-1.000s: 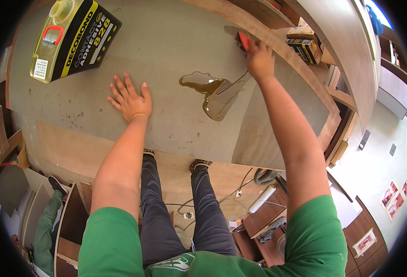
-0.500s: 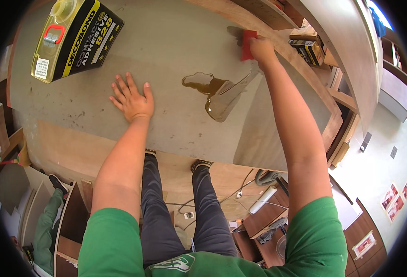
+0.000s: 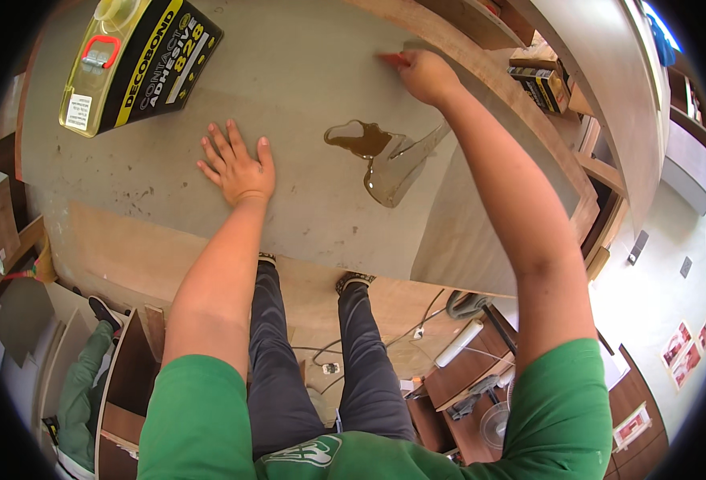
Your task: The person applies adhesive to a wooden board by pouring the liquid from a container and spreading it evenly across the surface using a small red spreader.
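My left hand [image 3: 239,170] lies flat with fingers spread on a grey sheet [image 3: 289,88], to the left of a puddle of brown glue [image 3: 369,144]. My right hand [image 3: 431,76] grips a red spreader [image 3: 394,59] at the far side of the sheet, beyond the puddle. The spreader is seen nearly edge-on and partly blurred. A wet smear runs from the puddle toward my right forearm. At the far left of the sheet stands a yellow and black adhesive can [image 3: 141,64] with a red handle.
A wooden board [image 3: 161,244] shows under the sheet's near edge. Another can [image 3: 541,86] sits in a wooden frame at the far right. Cables, a white roll [image 3: 458,344] and a fan [image 3: 494,424] lie lower right. Another person's leg [image 3: 81,388] shows at lower left.
My right hand has swept the red spreader leftward along the far part of the sheet, turning it edge-on. My left hand stays flat on the sheet. The view has shifted slightly.
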Tool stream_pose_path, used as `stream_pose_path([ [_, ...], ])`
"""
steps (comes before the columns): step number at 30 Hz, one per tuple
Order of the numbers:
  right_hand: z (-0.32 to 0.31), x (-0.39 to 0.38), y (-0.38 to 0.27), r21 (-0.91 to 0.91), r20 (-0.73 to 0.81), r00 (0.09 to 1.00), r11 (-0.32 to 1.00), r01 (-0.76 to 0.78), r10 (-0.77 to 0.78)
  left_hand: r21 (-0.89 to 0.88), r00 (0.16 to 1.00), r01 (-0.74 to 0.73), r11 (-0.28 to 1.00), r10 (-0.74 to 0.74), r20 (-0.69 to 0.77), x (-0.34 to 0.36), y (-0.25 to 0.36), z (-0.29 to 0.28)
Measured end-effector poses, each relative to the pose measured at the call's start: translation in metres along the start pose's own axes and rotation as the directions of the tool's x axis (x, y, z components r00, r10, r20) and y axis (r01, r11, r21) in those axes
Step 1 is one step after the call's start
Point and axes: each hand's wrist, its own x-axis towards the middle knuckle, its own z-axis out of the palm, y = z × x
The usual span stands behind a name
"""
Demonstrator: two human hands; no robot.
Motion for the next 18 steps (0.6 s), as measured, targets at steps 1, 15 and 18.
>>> stream_pose_path([
  [1,-0.004,-0.013,-0.011,-0.079,0.120,0.992,0.996,-0.032,0.042,0.012,1.000,0.001,1.000,-0.001,0.000,-0.002,-0.007,0.000],
  [15,0.086,-0.209,0.040,-0.214,-0.025,0.997,0.975,0.066,-0.073,0.009,0.998,-0.025,1.000,0.025,-0.065,-0.003,-0.002,0.005],
  [18,0.082,-0.229,0.039,-0.092,0.083,0.996,0.995,0.028,-0.021,0.017,0.995,-0.033,0.999,0.035,-0.095,0.001,-0.010,0.008],
])
